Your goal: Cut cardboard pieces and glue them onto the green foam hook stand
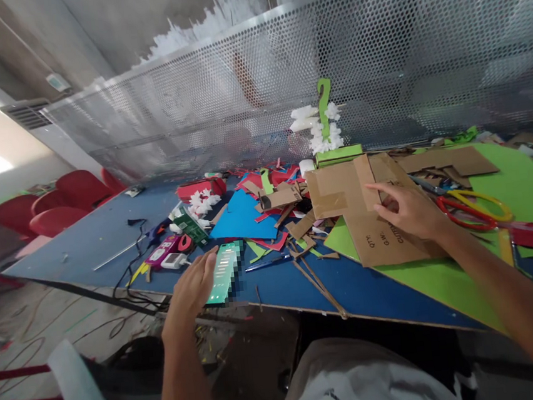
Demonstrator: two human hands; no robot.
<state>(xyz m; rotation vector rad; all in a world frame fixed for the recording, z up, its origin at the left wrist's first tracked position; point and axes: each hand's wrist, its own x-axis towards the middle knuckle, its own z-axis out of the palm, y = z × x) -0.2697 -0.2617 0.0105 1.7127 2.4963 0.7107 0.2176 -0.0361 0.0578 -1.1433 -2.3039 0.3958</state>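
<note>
My left hand (pixel 191 290) holds a phone (pixel 224 272) with a lit green screen, tilted just above the near edge of the blue table (pixel 109 231). My right hand (pixel 406 211) rests on a brown cardboard sheet (pixel 371 215) with black lettering; the fingers are curled against it and one finger stretches out to the left. The cardboard lies partly on a large green paper sheet (pixel 514 185).
Red and yellow scissors (pixel 472 208) lie right of my right hand. Paper and cardboard scraps, a blue sheet (pixel 240 218), a glue gun with cable (pixel 170 250) and a green stand with white flowers (pixel 325 122) crowd the table. A perforated metal screen (pixel 375 57) stands behind. Red chairs (pixel 54 204) at left.
</note>
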